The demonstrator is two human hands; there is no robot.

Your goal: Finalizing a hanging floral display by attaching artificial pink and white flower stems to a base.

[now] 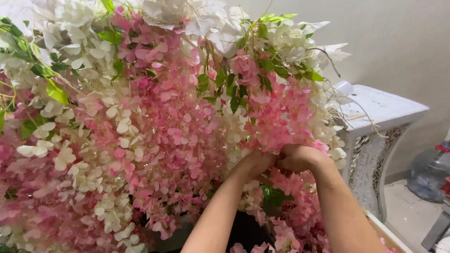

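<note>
A big hanging mass of artificial pink and cream flowers with green leaves fills most of the head view. Both my arms reach up into its lower right part. My left hand is pushed in among the pink blossom strands, fingers hidden by petals. Right beside it and touching it, my right hand is closed around a pink flower cluster that hangs just above. Whether my left hand grips a strand cannot be seen.
A white, mirror-sided pedestal stands right of the flowers against a pale wall. A clear water jug sits on the floor at the far right. A box edge with more pink flowers lies below my right arm.
</note>
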